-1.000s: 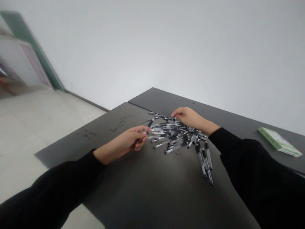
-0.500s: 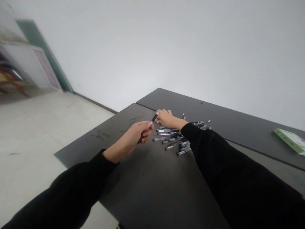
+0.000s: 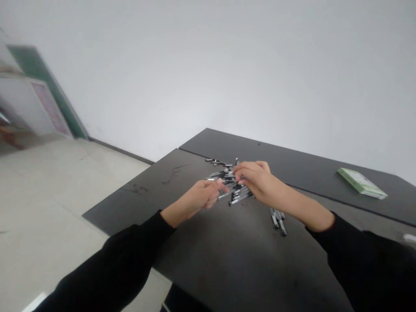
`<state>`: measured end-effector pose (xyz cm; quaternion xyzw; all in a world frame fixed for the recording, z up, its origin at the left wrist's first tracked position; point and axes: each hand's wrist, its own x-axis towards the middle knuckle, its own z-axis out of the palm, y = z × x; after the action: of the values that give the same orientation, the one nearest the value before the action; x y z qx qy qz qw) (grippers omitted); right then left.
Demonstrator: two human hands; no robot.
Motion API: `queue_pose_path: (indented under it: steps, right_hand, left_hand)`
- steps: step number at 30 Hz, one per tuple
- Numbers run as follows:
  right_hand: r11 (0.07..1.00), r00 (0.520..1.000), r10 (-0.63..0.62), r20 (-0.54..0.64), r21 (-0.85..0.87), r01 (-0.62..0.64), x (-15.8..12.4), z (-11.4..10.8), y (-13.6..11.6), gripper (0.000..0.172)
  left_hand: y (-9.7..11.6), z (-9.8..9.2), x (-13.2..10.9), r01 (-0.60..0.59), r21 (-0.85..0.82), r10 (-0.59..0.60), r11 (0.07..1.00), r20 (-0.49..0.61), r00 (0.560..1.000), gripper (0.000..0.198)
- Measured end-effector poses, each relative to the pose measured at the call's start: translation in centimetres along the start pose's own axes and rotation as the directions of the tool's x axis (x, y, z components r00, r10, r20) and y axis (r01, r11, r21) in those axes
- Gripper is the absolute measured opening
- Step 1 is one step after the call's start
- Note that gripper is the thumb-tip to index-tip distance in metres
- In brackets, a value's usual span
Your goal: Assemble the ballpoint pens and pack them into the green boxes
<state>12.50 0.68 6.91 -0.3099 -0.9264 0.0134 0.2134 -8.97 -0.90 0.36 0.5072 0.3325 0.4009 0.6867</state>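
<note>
A heap of black-and-clear ballpoint pens (image 3: 233, 184) lies on the dark grey table top (image 3: 208, 247), partly hidden under both hands. My right hand (image 3: 256, 180) rests over the heap's right side, its fingers curled down among the pens. My left hand (image 3: 204, 193) sits at the heap's near left edge, with the fingers bent and the index finger pointing at the pens. No pen clearly shows in either hand. A smaller group of the same pens (image 3: 277, 220) lies apart, nearer me and to the right of my right wrist.
A green-and-white box (image 3: 362, 183) lies flat on the far table section (image 3: 292, 160), beyond a dark seam. A pale floor (image 3: 48, 195) spreads left of the table. Framed boards (image 3: 42, 95) lean against the white wall at far left.
My right hand has moved back toward me onto the heap. The pen visible in my left hand earlier no longer shows. The view has shifted slightly.
</note>
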Motion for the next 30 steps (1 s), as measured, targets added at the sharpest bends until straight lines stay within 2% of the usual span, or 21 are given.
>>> queue_pose_path:
  steps: [3, 7, 12, 14, 15, 16, 18, 19, 20, 21, 23, 25, 28, 30]
  right_hand:
    - [1.0, 1.0, 0.01, -0.01, -0.027, -0.011, -4.1, -0.1, -1.8, 0.02]
    - [0.996, 0.996, 0.024, -0.084, -0.082, -0.031, -7.9, -0.6, -3.0, 0.023]
    - [0.972, 0.99, 0.045, -0.136, -0.224, -0.075, -11.0, -2.0, -2.7, 0.021]
    - [0.961, 0.97, 0.099, -0.223, -0.231, -0.152, -12.0, -2.4, -2.0, 0.012]
    - [0.955, 0.941, 0.145, -0.306, -0.207, -0.214, -12.5, -2.5, -1.5, 0.006]
    - [0.943, 0.885, 0.206, -0.416, -0.155, -0.293, -12.9, -2.5, -1.0, 0.005]
    - [0.892, 0.711, 0.394, -0.582, 0.057, -0.448, -13.8, -2.4, -0.1, 0.015]
    - [0.843, 0.634, 0.517, -0.575, 0.214, -0.494, -14.2, -2.3, 0.3, 0.02]
    - [0.769, 0.583, 0.638, -0.503, 0.383, -0.511, -14.5, -2.0, 0.6, 0.026]
    - [0.675, 0.566, 0.729, -0.384, 0.539, -0.504, -14.7, -1.8, 0.7, 0.033]
    - [0.486, 0.608, 0.78, -0.147, 0.754, -0.442, -14.8, -1.3, 0.5, 0.042]
    - [0.394, 0.664, 0.745, -0.07, 0.849, -0.353, -14.5, -0.9, -0.2, 0.045]
    - [0.397, 0.707, 0.704, -0.07, 0.864, -0.309, -13.9, -0.8, -1.1, 0.042]
    - [0.435, 0.675, 0.725, -0.137, 0.851, -0.295, -13.8, -1.1, -1.3, 0.041]
  left_hand:
    - [-1.2, 3.3, 0.1, 0.02, 0.011, -0.021, 1.0, 0.131, 0.991, 0.047]
    - [-2.0, 7.1, 0.1, 0.045, -0.018, -0.04, 0.999, 0.22, 0.975, 0.043]
    - [-2.1, 9.8, 1.1, 0.126, -0.007, -0.115, 0.992, 0.362, 0.925, 0.04]
    - [-2.4, 10.6, 2.1, 0.105, 0.023, -0.106, 0.994, 0.362, 0.926, 0.037]
    - [-2.7, 11.0, 2.6, 0.077, 0.036, -0.085, 0.996, 0.339, 0.937, 0.037]
    - [-2.9, 11.3, 3.0, 0.048, 0.05, -0.061, 0.998, 0.312, 0.948, 0.038]
    - [-3.5, 11.8, 3.8, -0.004, 0.089, -0.019, 0.996, 0.258, 0.966, 0.041]
    - [-3.8, 11.9, 4.0, -0.022, 0.113, -0.006, 0.993, 0.239, 0.971, 0.042]
    - [-4.0, 12.0, 4.1, -0.032, 0.138, -0.001, 0.99, 0.233, 0.973, 0.043]
    - [-4.1, 12.0, 4.1, -0.037, 0.164, -0.003, 0.986, 0.233, 0.973, 0.044]
    - [-4.3, 12.0, 3.8, -0.034, 0.22, -0.02, 0.975, 0.238, 0.971, 0.045]
    - [-4.5, 11.9, 3.3, -0.013, 0.266, -0.058, 0.964, 0.255, 0.965, 0.044]
    - [-4.8, 12.0, 2.9, 0.004, 0.282, -0.095, 0.959, 0.31, 0.946, 0.044]
    - [-5.1, 12.0, 2.8, -0.022, 0.259, -0.069, 0.966, 0.338, 0.939, 0.046]
